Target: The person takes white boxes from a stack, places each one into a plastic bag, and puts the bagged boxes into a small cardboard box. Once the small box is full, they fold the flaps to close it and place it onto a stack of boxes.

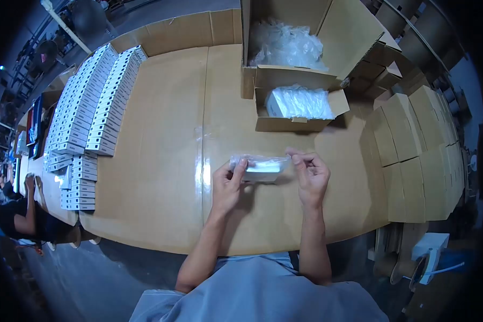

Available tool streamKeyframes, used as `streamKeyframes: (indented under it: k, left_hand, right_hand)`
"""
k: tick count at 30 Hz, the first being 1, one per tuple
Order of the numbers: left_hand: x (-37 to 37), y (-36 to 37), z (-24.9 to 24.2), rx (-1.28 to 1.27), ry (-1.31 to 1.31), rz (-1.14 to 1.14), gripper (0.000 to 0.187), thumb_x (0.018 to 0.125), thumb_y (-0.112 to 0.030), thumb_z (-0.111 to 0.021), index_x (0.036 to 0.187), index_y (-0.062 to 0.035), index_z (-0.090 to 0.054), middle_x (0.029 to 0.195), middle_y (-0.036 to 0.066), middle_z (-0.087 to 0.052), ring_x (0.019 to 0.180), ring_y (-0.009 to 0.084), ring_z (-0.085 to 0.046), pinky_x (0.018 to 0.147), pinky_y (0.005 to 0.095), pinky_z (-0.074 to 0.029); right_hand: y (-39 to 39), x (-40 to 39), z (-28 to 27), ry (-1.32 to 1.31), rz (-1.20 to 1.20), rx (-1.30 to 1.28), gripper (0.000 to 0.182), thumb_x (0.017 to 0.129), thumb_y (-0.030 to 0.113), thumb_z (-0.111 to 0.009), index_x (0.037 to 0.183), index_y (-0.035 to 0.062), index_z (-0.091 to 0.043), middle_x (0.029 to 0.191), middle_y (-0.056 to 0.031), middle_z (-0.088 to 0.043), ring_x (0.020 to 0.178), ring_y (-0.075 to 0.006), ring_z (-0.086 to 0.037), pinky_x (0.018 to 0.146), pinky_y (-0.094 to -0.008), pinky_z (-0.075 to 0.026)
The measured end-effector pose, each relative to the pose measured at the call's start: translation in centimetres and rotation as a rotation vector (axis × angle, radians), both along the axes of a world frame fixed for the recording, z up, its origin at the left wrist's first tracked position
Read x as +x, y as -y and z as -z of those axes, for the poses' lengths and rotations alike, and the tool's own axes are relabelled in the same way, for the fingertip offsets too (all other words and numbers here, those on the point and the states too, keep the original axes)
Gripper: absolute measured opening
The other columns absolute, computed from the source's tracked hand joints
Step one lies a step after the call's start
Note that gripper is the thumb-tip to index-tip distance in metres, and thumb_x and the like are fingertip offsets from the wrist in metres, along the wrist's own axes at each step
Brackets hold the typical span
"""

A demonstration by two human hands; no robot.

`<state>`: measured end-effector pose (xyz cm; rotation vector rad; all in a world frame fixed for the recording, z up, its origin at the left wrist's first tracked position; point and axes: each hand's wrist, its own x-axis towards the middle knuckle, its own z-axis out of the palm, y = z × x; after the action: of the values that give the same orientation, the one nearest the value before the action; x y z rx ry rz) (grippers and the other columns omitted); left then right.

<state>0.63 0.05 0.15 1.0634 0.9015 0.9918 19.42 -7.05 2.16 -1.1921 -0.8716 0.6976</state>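
Observation:
In front of me, above the cardboard-covered table (pixel 161 177), I hold a small white box in a clear plastic bag (pixel 264 167). My left hand (pixel 228 185) is closed around the bag's left end, with the thumb on top. At the right end, my right hand (pixel 310 174) pinches the loose edge of the clear plastic between thumb and fingers. Beyond my hands stands an open small carton (pixel 290 125), packed with bagged white boxes (pixel 300 102).
A large carton (pixel 354 32) with loose clear bags (pixel 290 45) stands at the back. Stacked white boxes (pixel 86 107) line the left side. Brown cartons (pixel 421 155) are piled at right. Another person (pixel 24 214) works at far left.

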Motion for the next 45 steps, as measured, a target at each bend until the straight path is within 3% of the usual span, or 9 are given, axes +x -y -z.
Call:
streamKeyframes:
  k: [4, 11, 16, 20, 23, 26, 27, 36, 45]
  left_hand:
    - [-0.1, -0.8, -0.4, -0.065, 0.035, 0.002, 0.033, 0.105, -0.029, -0.059, 0.111, 0.0015, -0.070, 0.101, 0.009, -0.072, 0.089, 0.0155, -0.071, 0.077, 0.0353, -0.065]
    - [0.3, -0.2, 0.1, -0.130, 0.108, -0.025, 0.031, 0.106, -0.031, -0.058, 0.106, -0.0016, -0.069, 0.095, 0.006, -0.072, 0.083, 0.0117, -0.071, 0.071, 0.0290, -0.063]
    - [0.4, -0.2, -1.3, -0.156, 0.171, -0.049, 0.040, 0.109, -0.035, -0.049, 0.104, -0.0009, -0.069, 0.092, 0.009, -0.073, 0.080, 0.0141, -0.072, 0.071, 0.0290, -0.061]
    - [-0.3, -0.9, -2.2, -0.148, 0.180, 0.038, 0.044, 0.109, -0.038, -0.046, 0.130, -0.0014, -0.058, 0.105, 0.015, -0.071, 0.092, 0.0217, -0.073, 0.077, 0.0336, -0.063]
    - [-0.3, -0.6, -4.7, -0.047, 0.263, 0.054, 0.046, 0.107, -0.029, -0.053, 0.145, -0.0036, -0.046, 0.122, 0.017, -0.066, 0.104, 0.0217, -0.069, 0.080, 0.0332, -0.062]
    - [-1.5, -1.2, -3.5, 0.478, -0.120, 0.261, 0.048, 0.103, -0.016, -0.061, 0.147, -0.0035, -0.047, 0.130, 0.015, -0.061, 0.108, 0.0180, -0.065, 0.080, 0.0291, -0.059]
    - [-2.0, -1.0, -3.8, 0.321, -0.188, 0.350, 0.042, 0.098, -0.008, -0.067, 0.138, -0.0018, -0.056, 0.121, 0.010, -0.064, 0.101, 0.0137, -0.064, 0.078, 0.0256, -0.055]
    - [-2.6, -0.9, -2.2, 0.161, -0.132, 0.331, 0.025, 0.102, -0.013, -0.064, 0.122, 0.0009, -0.062, 0.101, 0.006, -0.068, 0.089, 0.0097, -0.063, 0.074, 0.0251, -0.053]
    - [-10.9, -4.6, -0.7, 0.169, -0.131, -0.062, 0.022, 0.104, -0.015, -0.058, 0.120, -0.0004, -0.062, 0.109, 0.008, -0.067, 0.096, 0.0147, -0.068, 0.077, 0.0277, -0.055]
  right_hand:
    - [-0.2, 0.0, -2.1, 0.246, -0.199, 0.085, 0.022, 0.084, 0.001, -0.079, 0.105, 0.0035, -0.076, 0.137, -0.0207, -0.061, 0.120, -0.0282, -0.063, 0.101, -0.0392, -0.051]
    - [-0.4, -1.3, -3.1, 0.376, -0.262, -0.184, 0.033, 0.078, -0.004, -0.080, 0.110, 0.0035, -0.077, 0.106, -0.0121, -0.076, 0.097, -0.0209, -0.072, 0.090, -0.0316, -0.055]
    - [-0.4, -1.1, -3.0, 0.411, -0.280, -0.181, 0.034, 0.078, -0.004, -0.078, 0.112, 0.0017, -0.076, 0.109, -0.0127, -0.076, 0.101, -0.0198, -0.072, 0.090, -0.0317, -0.055]
    - [-0.4, -1.1, -3.0, 0.371, -0.279, -0.190, 0.031, 0.078, -0.005, -0.077, 0.109, -0.0018, -0.073, 0.111, -0.0131, -0.075, 0.107, -0.0224, -0.070, 0.093, -0.0339, -0.054]
    - [-0.5, -0.5, -2.8, 0.416, -0.280, -0.148, 0.027, 0.078, -0.005, -0.077, 0.104, -0.0023, -0.073, 0.112, -0.0134, -0.074, 0.115, -0.0260, -0.067, 0.097, -0.0377, -0.052]
    - [-0.4, -0.2, -2.9, 0.452, -0.292, -0.116, 0.027, 0.077, -0.001, -0.080, 0.104, 0.0015, -0.074, 0.110, -0.0115, -0.074, 0.115, -0.0283, -0.066, 0.098, -0.0413, -0.051]
    - [-0.4, -0.2, -3.0, 0.459, -0.299, -0.108, 0.028, 0.077, 0.001, -0.082, 0.104, 0.0035, -0.074, 0.110, -0.0105, -0.073, 0.114, -0.0289, -0.066, 0.098, -0.0425, -0.050]
    - [0.3, 0.2, -5.4, 0.673, -0.380, -0.183, 0.027, 0.080, -0.007, -0.077, 0.102, 0.0033, -0.068, 0.090, -0.0066, -0.061, 0.074, -0.0119, -0.062, 0.063, -0.0258, -0.053]
    - [-6.1, 1.3, -3.9, 0.318, 0.190, 0.189, 0.020, 0.092, -0.010, -0.065, 0.108, -0.0066, -0.053, 0.100, -0.0075, -0.054, 0.074, -0.0158, -0.070, 0.067, -0.0266, -0.065]
